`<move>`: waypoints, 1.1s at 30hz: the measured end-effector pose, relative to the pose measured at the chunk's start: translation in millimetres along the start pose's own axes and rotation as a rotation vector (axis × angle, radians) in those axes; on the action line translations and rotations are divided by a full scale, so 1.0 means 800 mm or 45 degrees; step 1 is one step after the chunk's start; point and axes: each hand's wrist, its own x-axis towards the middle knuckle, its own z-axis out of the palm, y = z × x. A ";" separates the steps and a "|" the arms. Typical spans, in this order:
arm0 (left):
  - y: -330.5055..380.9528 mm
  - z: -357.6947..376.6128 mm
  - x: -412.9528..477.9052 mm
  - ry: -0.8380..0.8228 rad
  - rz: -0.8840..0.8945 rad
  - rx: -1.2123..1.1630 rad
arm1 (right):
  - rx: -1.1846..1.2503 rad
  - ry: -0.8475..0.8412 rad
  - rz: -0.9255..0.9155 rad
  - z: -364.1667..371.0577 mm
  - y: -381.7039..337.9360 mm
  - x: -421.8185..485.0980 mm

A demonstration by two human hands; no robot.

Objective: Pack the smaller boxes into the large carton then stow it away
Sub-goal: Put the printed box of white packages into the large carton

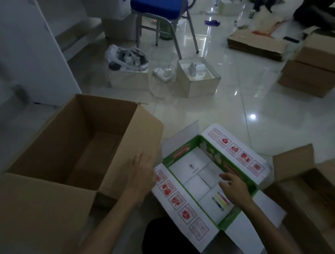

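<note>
A large brown carton (46, 191) stands open on the floor at the left, and I see nothing inside it. Right of it lies a green-and-white carton (232, 153) with its flaps spread out, holding several small white boxes (190, 165). My left hand (140, 176) rests flat on the brown carton's right flap, fingers apart and holding nothing. My right hand (234, 188) hovers over the small white boxes inside the green carton, fingers spread, touching or nearly touching one with a coloured stripe print (217, 204).
Another open brown carton (320, 190) sits at the lower right. Ahead are two white boxes (199, 82) with gear and cables, a blue chair (159, 4), flat cardboard (257, 44), stacked cartons (318, 65) and a crouching person (322, 1) at the far right.
</note>
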 end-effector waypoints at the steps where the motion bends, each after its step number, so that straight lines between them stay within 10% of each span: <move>1: 0.009 0.007 0.011 0.006 0.028 -0.088 | -0.001 0.042 0.094 -0.002 0.021 -0.003; 5: 0.032 0.034 0.060 -0.098 0.019 -0.203 | -0.271 0.257 0.667 0.000 0.087 -0.022; 12: 0.033 0.061 0.150 -0.391 -0.106 -0.063 | 0.315 0.148 1.179 0.007 0.170 -0.040; 25: 0.046 0.097 0.157 -0.517 -0.173 -0.411 | 0.387 0.475 0.633 -0.039 0.138 -0.025; 33: 0.062 0.103 0.182 -0.449 -0.017 -0.470 | 0.807 0.412 0.691 -0.013 0.091 -0.018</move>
